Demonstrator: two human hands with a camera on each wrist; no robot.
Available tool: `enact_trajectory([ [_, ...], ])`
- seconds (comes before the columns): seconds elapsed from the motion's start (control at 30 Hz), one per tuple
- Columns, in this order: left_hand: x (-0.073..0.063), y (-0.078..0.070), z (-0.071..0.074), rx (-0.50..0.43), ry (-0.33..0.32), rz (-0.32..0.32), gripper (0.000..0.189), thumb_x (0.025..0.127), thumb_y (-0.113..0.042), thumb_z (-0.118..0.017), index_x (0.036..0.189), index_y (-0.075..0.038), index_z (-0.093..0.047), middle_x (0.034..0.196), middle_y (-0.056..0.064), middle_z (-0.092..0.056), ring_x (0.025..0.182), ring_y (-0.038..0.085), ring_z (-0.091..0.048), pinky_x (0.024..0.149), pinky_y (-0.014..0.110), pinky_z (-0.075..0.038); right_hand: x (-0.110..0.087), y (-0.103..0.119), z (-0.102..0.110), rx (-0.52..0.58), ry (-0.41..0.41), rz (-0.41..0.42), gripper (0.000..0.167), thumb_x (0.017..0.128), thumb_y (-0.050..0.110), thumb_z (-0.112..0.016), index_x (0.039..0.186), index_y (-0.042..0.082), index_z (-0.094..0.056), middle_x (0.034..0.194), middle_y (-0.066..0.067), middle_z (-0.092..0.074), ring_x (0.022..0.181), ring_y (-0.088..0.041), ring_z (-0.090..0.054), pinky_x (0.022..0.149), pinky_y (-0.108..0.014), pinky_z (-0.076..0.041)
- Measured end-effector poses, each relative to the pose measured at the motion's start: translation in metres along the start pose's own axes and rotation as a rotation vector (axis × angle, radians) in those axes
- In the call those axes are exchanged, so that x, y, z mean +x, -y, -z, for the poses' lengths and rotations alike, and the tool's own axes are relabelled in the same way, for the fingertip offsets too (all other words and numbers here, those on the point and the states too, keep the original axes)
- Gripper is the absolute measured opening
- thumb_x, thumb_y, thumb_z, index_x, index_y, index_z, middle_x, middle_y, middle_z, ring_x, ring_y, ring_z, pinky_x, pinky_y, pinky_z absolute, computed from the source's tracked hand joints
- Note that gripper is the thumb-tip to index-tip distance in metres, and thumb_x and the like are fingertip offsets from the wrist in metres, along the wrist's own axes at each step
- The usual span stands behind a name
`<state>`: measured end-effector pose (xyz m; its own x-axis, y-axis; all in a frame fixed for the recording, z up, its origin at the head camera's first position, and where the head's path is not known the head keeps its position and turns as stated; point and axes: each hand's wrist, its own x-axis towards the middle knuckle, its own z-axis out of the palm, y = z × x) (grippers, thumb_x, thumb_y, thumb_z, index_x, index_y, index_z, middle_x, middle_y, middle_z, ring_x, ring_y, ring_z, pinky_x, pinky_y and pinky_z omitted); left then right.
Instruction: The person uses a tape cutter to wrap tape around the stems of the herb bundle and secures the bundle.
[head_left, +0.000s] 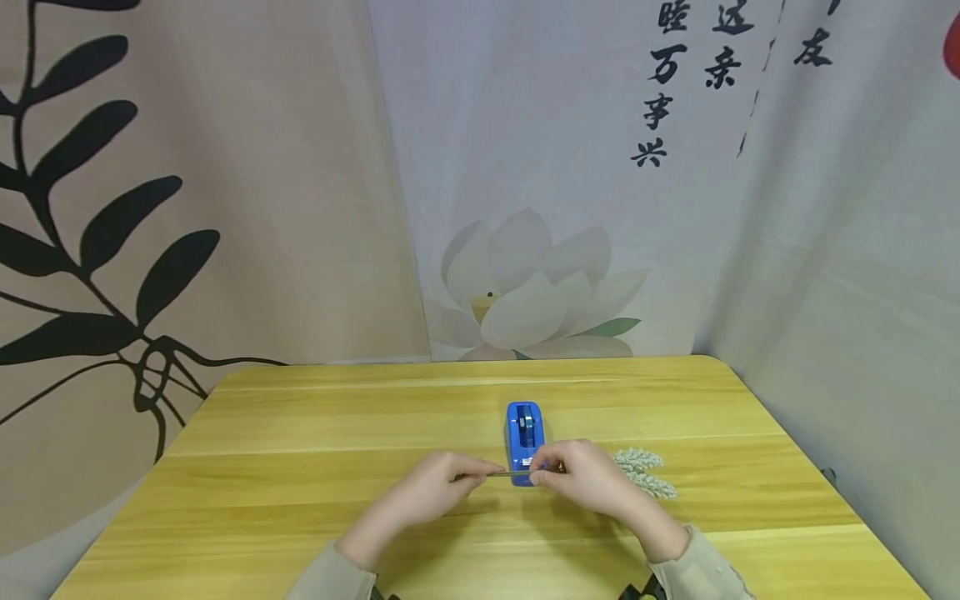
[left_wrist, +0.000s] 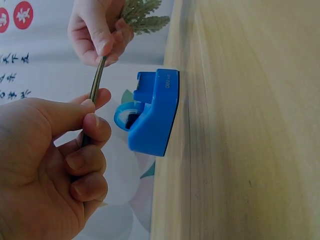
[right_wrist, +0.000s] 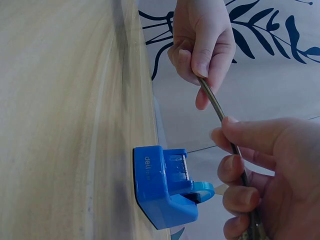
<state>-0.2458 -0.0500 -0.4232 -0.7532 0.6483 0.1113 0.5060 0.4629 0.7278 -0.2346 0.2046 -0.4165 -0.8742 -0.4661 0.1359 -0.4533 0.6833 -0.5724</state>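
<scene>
Both hands hold the thin brown-green stems (right_wrist: 215, 105) of grey-green sprigs, level above the table. My left hand (head_left: 442, 485) pinches the lower stem ends between thumb and fingers. On the other side, my right hand (head_left: 588, 475) grips the stems, its thumb pressed along them and fingers curled. Beyond it the leafy heads of the sprigs (head_left: 654, 487) stick out to the right. A blue tape dispenser (head_left: 513, 427) stands on the table just behind the stems, which cross in front of its near end in the head view. Its tape roll (left_wrist: 125, 116) shows in the left wrist view.
The wood-grain table (head_left: 300, 433) reaches back to a hanging cloth (head_left: 525, 125) printed with a lotus and black characters. Dark leaves (head_left: 82, 333) are printed on the cloth at the left. Light sleeves (head_left: 333, 573) cover both forearms.
</scene>
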Motion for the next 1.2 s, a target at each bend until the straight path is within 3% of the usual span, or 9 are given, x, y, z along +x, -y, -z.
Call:
enact_trajectory([
  [0.27,0.0006,0.0029,-0.0008,0.015,-0.006,0.010,0.028,0.097,-0.007,-0.057,0.119,-0.017,-0.071,0.111,0.003,-0.070,0.048,0.002,-0.035,0.048,0.021,-0.041,0.0007,0.0011,0.0031,0.060,0.024,-0.008,0.014,0.095,0.017,-0.061,0.093,0.010,-0.073,0.077,0.003,-0.065,0.060,-0.005,-0.048,0.053,-0.024,-0.043],
  [0.47,-0.0001,0.0048,-0.0017,0.013,-0.011,0.026,0.027,0.097,-0.010,-0.057,0.120,-0.017,-0.070,0.108,0.005,-0.070,0.048,0.002,-0.036,0.047,0.021,-0.041,0.0008,0.0014,0.0034,0.119,0.008,0.004,0.009,0.094,0.011,-0.063,0.102,0.012,-0.065,0.074,0.004,-0.060,0.057,-0.005,-0.046,0.050,-0.023,-0.040],
  [0.67,-0.0007,0.0050,-0.0017,0.010,-0.015,0.032,0.027,0.097,-0.010,-0.057,0.120,-0.018,-0.070,0.110,0.005,-0.070,0.048,0.002,-0.036,0.048,0.022,-0.042,-0.0006,0.0005,0.0041,0.129,0.001,0.024,0.010,0.092,0.007,-0.063,0.093,0.017,-0.062,0.072,0.006,-0.057,0.057,-0.004,-0.046,0.051,-0.023,-0.041],
  [1.03,0.0004,0.0048,-0.0007,0.006,-0.017,0.035,0.028,0.098,-0.010,-0.057,0.121,-0.018,-0.070,0.112,0.003,-0.070,0.045,0.002,-0.033,0.045,0.021,-0.040,0.0011,-0.0004,0.0041,0.192,-0.001,-0.013,0.008,0.093,0.007,-0.063,0.093,0.010,-0.070,0.073,-0.001,-0.060,0.059,-0.006,-0.046,0.052,-0.022,-0.042],
  [1.2,0.0015,0.0051,-0.0017,0.011,-0.012,0.019,0.028,0.097,-0.009,-0.057,0.121,-0.017,-0.070,0.110,0.005,-0.070,0.044,0.002,-0.032,0.045,0.020,-0.039,0.0007,0.0009,0.0044,0.114,0.008,-0.017,0.012,0.095,0.010,-0.061,0.097,0.011,-0.073,0.084,-0.001,-0.067,0.063,-0.006,-0.049,0.054,-0.024,-0.044],
])
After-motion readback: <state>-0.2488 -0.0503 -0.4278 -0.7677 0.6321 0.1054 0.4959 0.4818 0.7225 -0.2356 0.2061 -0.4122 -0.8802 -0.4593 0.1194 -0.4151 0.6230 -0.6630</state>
